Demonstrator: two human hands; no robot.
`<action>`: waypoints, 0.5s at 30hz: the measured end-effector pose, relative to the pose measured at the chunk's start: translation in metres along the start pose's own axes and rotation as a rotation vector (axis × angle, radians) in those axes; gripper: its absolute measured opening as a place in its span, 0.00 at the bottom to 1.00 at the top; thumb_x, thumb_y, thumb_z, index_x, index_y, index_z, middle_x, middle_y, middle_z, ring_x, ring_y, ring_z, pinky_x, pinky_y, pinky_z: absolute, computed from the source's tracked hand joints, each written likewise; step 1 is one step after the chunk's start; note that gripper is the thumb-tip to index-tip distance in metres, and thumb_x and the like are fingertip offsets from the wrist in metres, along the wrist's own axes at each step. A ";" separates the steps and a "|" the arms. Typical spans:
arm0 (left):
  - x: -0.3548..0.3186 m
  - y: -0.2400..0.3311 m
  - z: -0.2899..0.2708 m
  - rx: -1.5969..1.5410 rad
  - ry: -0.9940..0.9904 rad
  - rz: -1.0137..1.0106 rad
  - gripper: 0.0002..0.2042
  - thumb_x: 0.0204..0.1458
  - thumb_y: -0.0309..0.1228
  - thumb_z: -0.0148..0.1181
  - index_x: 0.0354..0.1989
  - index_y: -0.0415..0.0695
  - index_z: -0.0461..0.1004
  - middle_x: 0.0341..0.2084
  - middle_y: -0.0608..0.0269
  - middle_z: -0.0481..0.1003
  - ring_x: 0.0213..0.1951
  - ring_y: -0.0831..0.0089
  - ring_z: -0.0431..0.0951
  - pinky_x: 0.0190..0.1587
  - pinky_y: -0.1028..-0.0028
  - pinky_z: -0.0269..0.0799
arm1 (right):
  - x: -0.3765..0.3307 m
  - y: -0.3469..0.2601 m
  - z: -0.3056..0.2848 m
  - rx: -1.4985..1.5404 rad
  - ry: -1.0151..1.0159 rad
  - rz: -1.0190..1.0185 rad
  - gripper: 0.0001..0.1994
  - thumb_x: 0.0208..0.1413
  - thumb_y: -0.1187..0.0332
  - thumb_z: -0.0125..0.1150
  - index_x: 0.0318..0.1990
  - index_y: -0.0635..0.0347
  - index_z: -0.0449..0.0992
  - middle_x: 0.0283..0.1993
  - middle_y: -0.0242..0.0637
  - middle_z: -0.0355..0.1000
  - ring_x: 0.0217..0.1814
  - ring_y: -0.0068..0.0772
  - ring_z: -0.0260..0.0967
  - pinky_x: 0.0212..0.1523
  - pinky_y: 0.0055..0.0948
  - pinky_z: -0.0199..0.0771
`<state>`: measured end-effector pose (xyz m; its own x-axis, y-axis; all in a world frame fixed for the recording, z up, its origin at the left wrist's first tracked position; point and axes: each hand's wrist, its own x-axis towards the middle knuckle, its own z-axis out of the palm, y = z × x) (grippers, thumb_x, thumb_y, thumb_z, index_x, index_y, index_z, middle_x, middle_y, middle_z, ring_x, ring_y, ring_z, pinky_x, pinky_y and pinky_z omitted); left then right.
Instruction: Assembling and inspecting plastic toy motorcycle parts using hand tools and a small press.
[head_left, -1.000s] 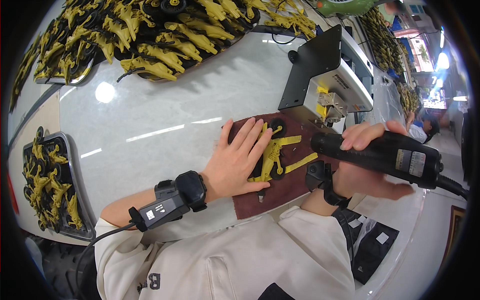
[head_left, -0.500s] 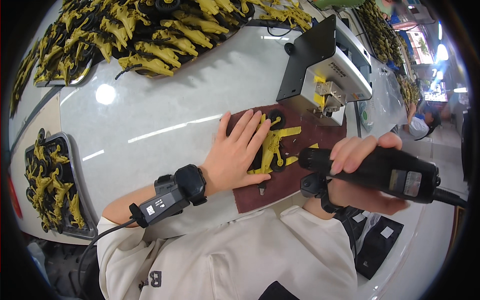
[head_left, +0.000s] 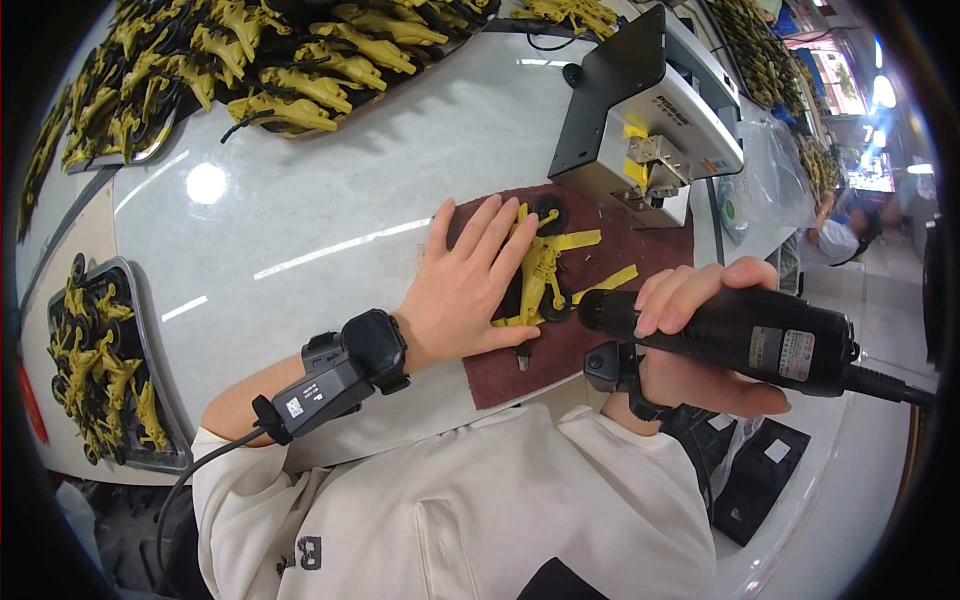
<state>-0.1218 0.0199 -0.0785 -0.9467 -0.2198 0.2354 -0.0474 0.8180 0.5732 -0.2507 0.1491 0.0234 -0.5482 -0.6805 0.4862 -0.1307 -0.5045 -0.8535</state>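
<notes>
My left hand [head_left: 462,285] lies flat with fingers spread over a yellow toy motorcycle [head_left: 541,268] with black wheels, pressing it against a dark red cloth [head_left: 490,385]. The palm and fingers hide part of the toy. Two flat yellow arms stick out from its right side. My right hand [head_left: 668,302] is wrapped round a black corded electric screwdriver [head_left: 725,335], held sideways. Its nose points left, close beside the toy's lower wheel; I cannot make out a bit or whether it touches.
A grey and black bench machine [head_left: 625,130] stands beyond the cloth. Many yellow toy motorcycles [head_left: 290,75] are heaped at the back left. A metal tray [head_left: 180,430] of more stands at the left. A clear plastic bag [head_left: 770,165] and a distant person [head_left: 838,238] are at the right.
The screwdriver has shifted slightly left and nearer to me, uncovering more of the toy's lower yellow arm. My left hand stays on the toy. The whole view has shifted a little.
</notes>
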 end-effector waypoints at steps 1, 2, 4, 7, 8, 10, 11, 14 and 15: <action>0.000 0.000 0.000 -0.004 0.005 0.006 0.48 0.36 0.56 0.62 0.62 0.38 0.51 0.59 0.47 0.54 0.62 0.54 0.52 0.61 0.48 0.37 | 0.000 0.001 -0.001 -0.031 -0.022 -0.011 0.44 0.39 0.29 0.53 0.47 0.64 0.56 0.22 0.40 0.66 0.18 0.34 0.65 0.23 0.30 0.66; 0.000 0.000 0.000 -0.005 0.004 0.005 0.48 0.36 0.56 0.62 0.62 0.38 0.51 0.59 0.47 0.54 0.62 0.54 0.52 0.61 0.48 0.37 | 0.000 0.001 -0.002 -0.062 -0.044 -0.021 0.42 0.40 0.32 0.56 0.47 0.64 0.56 0.23 0.40 0.66 0.20 0.34 0.65 0.24 0.31 0.66; 0.000 -0.001 0.000 0.002 -0.009 -0.002 0.48 0.36 0.56 0.61 0.62 0.38 0.51 0.59 0.48 0.54 0.62 0.54 0.52 0.61 0.48 0.38 | -0.005 0.002 0.005 -0.216 0.044 0.072 0.40 0.42 0.41 0.61 0.49 0.68 0.54 0.26 0.43 0.68 0.25 0.36 0.68 0.29 0.32 0.69; -0.002 -0.003 0.000 0.018 -0.027 -0.017 0.48 0.36 0.57 0.61 0.62 0.38 0.51 0.59 0.48 0.54 0.62 0.54 0.52 0.61 0.47 0.38 | -0.002 0.017 -0.003 -0.285 0.067 0.080 0.35 0.44 0.61 0.67 0.53 0.71 0.53 0.32 0.45 0.69 0.36 0.39 0.71 0.40 0.35 0.72; -0.001 -0.002 -0.002 0.014 -0.021 -0.018 0.48 0.36 0.57 0.61 0.62 0.38 0.51 0.59 0.48 0.54 0.62 0.54 0.52 0.61 0.47 0.38 | 0.003 0.015 -0.017 -0.351 -0.122 0.019 0.33 0.45 0.63 0.67 0.52 0.70 0.55 0.34 0.46 0.70 0.37 0.40 0.71 0.41 0.36 0.72; 0.001 -0.001 0.000 -0.005 -0.020 -0.007 0.48 0.36 0.57 0.60 0.62 0.38 0.51 0.59 0.48 0.54 0.62 0.55 0.52 0.60 0.47 0.38 | -0.012 0.031 -0.024 -0.264 -0.149 -0.131 0.29 0.45 0.61 0.67 0.50 0.68 0.59 0.35 0.47 0.71 0.39 0.41 0.71 0.43 0.40 0.71; 0.001 -0.002 0.000 -0.007 -0.019 -0.016 0.48 0.36 0.57 0.60 0.62 0.38 0.51 0.59 0.48 0.54 0.62 0.55 0.52 0.60 0.47 0.38 | -0.013 0.030 -0.024 -0.226 -0.133 -0.141 0.29 0.46 0.60 0.66 0.49 0.68 0.59 0.33 0.46 0.72 0.35 0.40 0.72 0.40 0.40 0.72; 0.001 -0.003 -0.001 -0.014 -0.024 -0.010 0.48 0.36 0.57 0.60 0.62 0.38 0.52 0.59 0.48 0.55 0.62 0.55 0.52 0.60 0.47 0.38 | -0.012 0.030 -0.001 -0.245 0.144 -0.144 0.35 0.49 0.53 0.62 0.53 0.70 0.52 0.25 0.41 0.69 0.22 0.35 0.69 0.29 0.32 0.73; 0.002 -0.003 -0.001 -0.009 -0.026 -0.011 0.47 0.36 0.57 0.60 0.62 0.39 0.52 0.59 0.48 0.55 0.62 0.55 0.52 0.60 0.47 0.38 | -0.012 0.031 -0.002 -0.247 0.147 -0.139 0.35 0.49 0.53 0.62 0.53 0.70 0.52 0.25 0.41 0.69 0.22 0.35 0.69 0.29 0.32 0.73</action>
<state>-0.1232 0.0169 -0.0790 -0.9542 -0.2147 0.2081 -0.0555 0.8110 0.5825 -0.2494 0.1427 -0.0095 -0.6224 -0.5209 0.5842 -0.3992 -0.4308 -0.8094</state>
